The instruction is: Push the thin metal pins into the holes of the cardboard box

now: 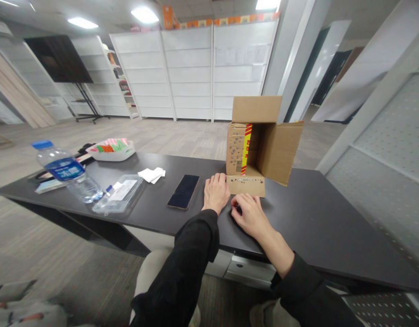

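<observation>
An opened cardboard box (268,147) stands on the dark table, its mouth toward me and its flaps spread. Small round metallic pieces dot its left flap (234,147), and a row of them and dark spots crosses the lower flap (246,186). At the left edge of that lower flap, my left hand (216,193) is closed with bent fingers against the cardboard. My right hand (252,215) is just in front of the lower flap, thumb and fingers curled together. What lies between those fingertips is too small to make out.
Left of my hands lies a dark-screened phone (184,192). Beyond it are white tissues (151,175), a clear plastic case (122,193), a tilted water bottle (68,170) and a white tray (115,154) with colourful contents. The table's front edge (155,231) runs close to my legs.
</observation>
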The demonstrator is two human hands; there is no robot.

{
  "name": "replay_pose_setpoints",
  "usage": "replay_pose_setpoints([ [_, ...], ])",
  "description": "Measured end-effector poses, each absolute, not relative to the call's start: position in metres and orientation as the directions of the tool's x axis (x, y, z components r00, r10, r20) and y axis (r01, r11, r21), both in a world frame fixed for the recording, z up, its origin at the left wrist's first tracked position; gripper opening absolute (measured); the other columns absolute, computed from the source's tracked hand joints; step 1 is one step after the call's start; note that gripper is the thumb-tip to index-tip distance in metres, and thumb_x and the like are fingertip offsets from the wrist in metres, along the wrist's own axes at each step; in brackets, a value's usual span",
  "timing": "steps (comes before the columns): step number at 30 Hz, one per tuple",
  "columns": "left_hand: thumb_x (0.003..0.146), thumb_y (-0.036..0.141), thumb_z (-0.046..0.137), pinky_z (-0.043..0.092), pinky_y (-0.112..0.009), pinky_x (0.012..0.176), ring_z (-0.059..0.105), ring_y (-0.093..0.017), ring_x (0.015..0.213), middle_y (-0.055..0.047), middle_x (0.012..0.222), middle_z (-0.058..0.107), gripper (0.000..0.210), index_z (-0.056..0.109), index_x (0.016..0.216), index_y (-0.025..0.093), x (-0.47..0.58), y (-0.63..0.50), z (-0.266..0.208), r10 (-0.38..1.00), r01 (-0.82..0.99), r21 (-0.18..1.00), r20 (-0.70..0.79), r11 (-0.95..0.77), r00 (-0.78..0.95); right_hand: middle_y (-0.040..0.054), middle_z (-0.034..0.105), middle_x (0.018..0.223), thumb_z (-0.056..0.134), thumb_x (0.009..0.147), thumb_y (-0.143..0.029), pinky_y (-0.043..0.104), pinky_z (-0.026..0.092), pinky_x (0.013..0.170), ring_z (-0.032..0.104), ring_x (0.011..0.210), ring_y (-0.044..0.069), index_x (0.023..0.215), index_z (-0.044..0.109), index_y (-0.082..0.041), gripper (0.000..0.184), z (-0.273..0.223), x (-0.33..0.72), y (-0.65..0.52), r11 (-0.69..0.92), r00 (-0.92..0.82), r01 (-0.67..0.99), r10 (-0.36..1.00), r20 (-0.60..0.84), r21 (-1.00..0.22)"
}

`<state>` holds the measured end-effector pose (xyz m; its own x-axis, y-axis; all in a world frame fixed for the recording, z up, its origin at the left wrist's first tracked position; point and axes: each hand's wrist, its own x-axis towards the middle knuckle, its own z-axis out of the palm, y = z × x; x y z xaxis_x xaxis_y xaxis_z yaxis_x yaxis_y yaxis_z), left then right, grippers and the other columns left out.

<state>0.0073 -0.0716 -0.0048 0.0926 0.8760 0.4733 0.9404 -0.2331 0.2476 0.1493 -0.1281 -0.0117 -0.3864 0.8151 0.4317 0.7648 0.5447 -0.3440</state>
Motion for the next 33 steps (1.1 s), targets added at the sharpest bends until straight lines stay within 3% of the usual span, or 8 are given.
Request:
replay_pose_setpoints([
  [33,0.096,0.016,0.047,0.04,-0.035,0.092,0.06,-0.022,0.105,-0.007,0.109,0.066,0.016,0.056,0.108,0.021,0.0073,-0.071,-0.0057,0.876,0.942,0.245,0.475,-0.229,0.089,0.0033,0.065,0.09,0.05,0.085,-0.013,0.036,0.03,0.084,0.056,0.092,0.021,0.084,0.056,-0.022,0.011,-0.0138,0.1492,-0.1267,0.523,-0.401,0.792,0.834,0.378,-0.315],
])
